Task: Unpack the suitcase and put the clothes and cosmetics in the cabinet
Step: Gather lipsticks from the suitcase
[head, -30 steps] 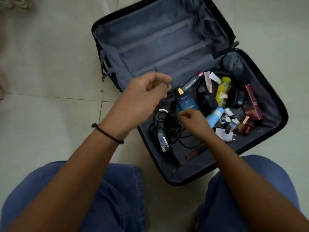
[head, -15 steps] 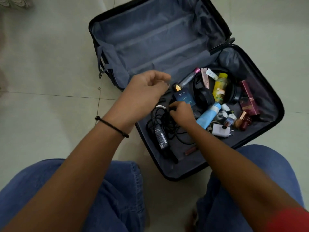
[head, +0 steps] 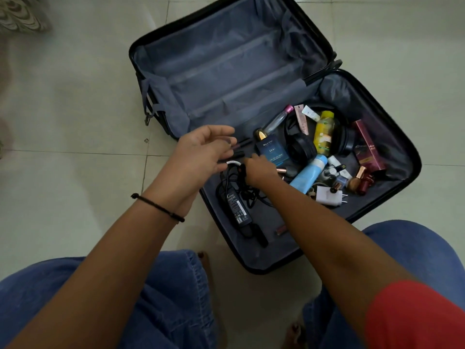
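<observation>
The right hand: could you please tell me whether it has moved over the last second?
Yes. Against the blue perfume box, the right hand has shifted left, from beside the light blue tube to the black cable.

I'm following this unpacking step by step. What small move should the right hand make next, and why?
Probably shift the right hand off the black cable to the blue perfume box just beyond it, and lift that out. The cable is no cosmetic, the box lies loose beside the fingers, and the left hand seems busy holding slim dark tubes.
</observation>
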